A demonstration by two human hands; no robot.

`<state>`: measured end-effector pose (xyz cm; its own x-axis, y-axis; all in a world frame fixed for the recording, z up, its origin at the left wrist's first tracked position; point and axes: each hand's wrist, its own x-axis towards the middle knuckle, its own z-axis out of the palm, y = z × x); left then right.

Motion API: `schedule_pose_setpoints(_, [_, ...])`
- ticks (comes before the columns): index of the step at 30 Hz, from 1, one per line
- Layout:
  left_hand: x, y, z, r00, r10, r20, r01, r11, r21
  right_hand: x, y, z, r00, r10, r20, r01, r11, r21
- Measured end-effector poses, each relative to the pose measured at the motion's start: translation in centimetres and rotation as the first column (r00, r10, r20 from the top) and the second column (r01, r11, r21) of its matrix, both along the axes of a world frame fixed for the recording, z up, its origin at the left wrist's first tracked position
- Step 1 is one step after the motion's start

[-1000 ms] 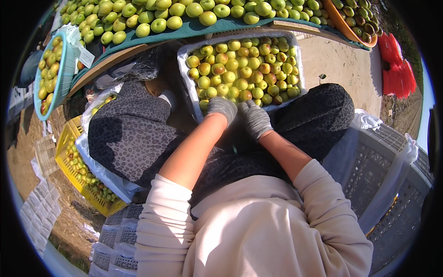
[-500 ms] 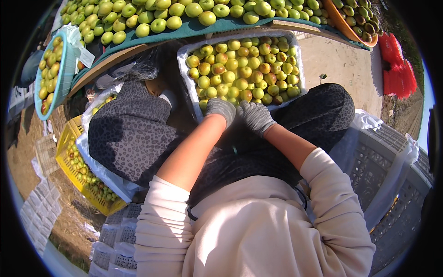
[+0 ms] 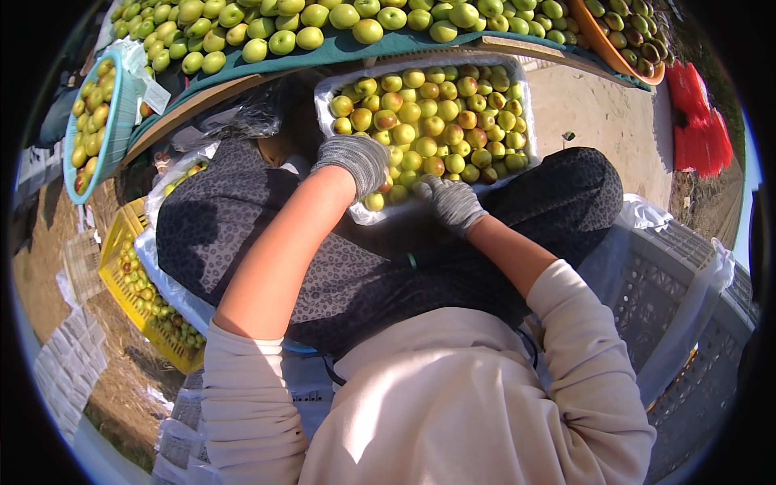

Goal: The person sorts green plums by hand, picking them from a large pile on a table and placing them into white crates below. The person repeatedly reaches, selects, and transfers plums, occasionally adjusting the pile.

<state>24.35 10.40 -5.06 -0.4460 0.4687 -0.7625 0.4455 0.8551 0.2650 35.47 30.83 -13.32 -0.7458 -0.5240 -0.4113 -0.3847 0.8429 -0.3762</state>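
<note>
A white lined crate (image 3: pixel 519 87) full of small green-yellow fruits (image 3: pixel 440 117) sits in front of my knees. My left hand (image 3: pixel 354 162), in a grey knitted glove, rests on the fruits at the crate's near left corner, fingers curled over them. My right hand (image 3: pixel 449 202), also gloved, lies at the crate's near edge, fingers spread onto the fruits. Whether either hand holds a fruit is hidden by the gloves.
A green-covered table (image 3: pixel 323 48) heaped with more fruits runs across the top. A blue basket (image 3: pixel 121 113) of fruits hangs at upper left, a yellow crate (image 3: pixel 121 275) with fruits stands at my left, a grey plastic crate (image 3: pixel 671 299) at my right, an orange bowl (image 3: pixel 614 48) top right.
My left hand has shifted slightly left along the crate's near edge; my right hand stays at the near edge.
</note>
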Motion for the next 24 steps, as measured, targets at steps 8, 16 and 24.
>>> schedule_pose_setpoints(8, [-0.6, -3.9, 1.8, 0.977, 0.096, -0.192, -0.081, 0.993, 0.085, -0.6, -2.2, -0.1, 0.942, -0.334, 0.031, 0.335, 0.929, -0.157])
schedule_pose_setpoints(16, [0.0, -3.8, 0.5, 0.990, 0.118, -0.075, -0.108, 0.987, 0.122, -0.3, -3.2, 0.4, 0.755, -0.565, 0.334, 0.656, 0.642, -0.397])
schedule_pose_setpoints(24, [1.9, -2.2, 0.2, 0.969, 0.244, -0.027, -0.197, 0.838, 0.510, -3.9, -3.8, 5.7, 0.368, -0.113, 0.923, 0.929, 0.080, -0.360])
